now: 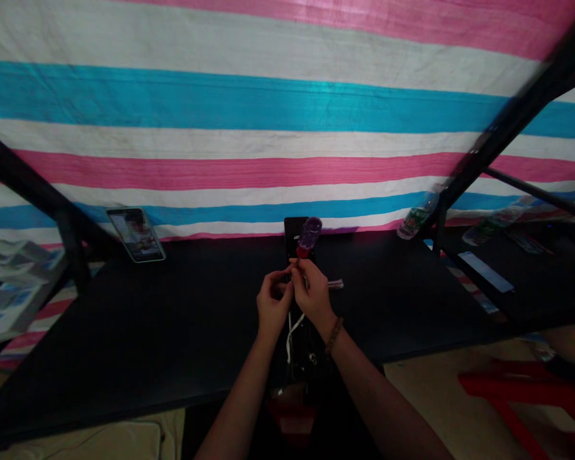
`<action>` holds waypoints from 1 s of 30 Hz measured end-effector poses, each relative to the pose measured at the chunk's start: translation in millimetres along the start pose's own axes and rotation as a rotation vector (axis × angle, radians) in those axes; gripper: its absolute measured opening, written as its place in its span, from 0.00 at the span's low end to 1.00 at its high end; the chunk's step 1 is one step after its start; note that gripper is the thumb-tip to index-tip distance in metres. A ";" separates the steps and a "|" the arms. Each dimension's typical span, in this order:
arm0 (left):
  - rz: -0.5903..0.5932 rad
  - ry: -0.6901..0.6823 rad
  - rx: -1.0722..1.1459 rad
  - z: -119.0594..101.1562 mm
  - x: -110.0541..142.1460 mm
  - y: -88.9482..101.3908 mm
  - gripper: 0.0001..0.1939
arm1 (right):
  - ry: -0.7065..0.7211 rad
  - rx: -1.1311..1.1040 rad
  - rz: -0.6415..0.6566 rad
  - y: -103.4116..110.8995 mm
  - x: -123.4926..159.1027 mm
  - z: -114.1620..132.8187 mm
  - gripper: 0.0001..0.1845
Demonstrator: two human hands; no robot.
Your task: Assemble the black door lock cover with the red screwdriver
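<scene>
Over the middle of the black table (pixel 211 306), my left hand (pixel 273 303) and my right hand (pixel 311 291) meet, fingertips close together. Both are closed in a pinch; what lies between the fingers is too small and dim to name. Just beyond the fingertips stands a purple, rounded object with a red lower part (pixel 309 236); I cannot tell whether the fingers touch it. Behind it is a dark flat panel (pixel 293 229). A bundle of thin pale strips (pixel 335 283) sticks out beside my right hand. A white cord (pixel 291 338) hangs below the hands.
A phone with a lit screen (pixel 137 235) leans at the back left. At the back right stands a tilted clear bottle (pixel 414 220). Another phone (pixel 485 271) lies on the neighbouring table. Black frame bars rise on both sides. A red stool (pixel 522 390) and a person's arm (pixel 570 342) are at lower right.
</scene>
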State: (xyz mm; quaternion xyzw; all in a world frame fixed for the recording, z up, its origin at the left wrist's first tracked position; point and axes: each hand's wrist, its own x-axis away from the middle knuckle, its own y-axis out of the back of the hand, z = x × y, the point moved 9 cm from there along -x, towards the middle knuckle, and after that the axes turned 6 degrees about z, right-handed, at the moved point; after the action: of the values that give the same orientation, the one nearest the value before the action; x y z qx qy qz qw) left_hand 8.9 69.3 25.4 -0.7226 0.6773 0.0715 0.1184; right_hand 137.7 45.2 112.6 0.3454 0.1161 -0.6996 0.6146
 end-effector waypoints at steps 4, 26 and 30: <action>-0.005 -0.021 -0.034 -4.8 0.9 1.4 0.14 | -0.055 0.004 -0.011 -0.4 3.3 -7.2 0.06; 0.082 -0.083 -0.187 -16.7 0.8 -0.6 0.12 | -0.099 -0.061 0.024 -1.3 3.2 -12.8 0.06; 0.070 -0.084 -0.218 -14.6 1.0 0.8 0.12 | -0.065 -0.095 0.067 -4.4 1.8 -7.6 0.09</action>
State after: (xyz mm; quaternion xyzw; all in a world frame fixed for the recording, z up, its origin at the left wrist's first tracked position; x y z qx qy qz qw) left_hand 7.4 64.3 39.2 -0.7034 0.6848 0.1789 0.0648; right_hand 136.1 49.2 104.7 0.2964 0.1175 -0.6831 0.6570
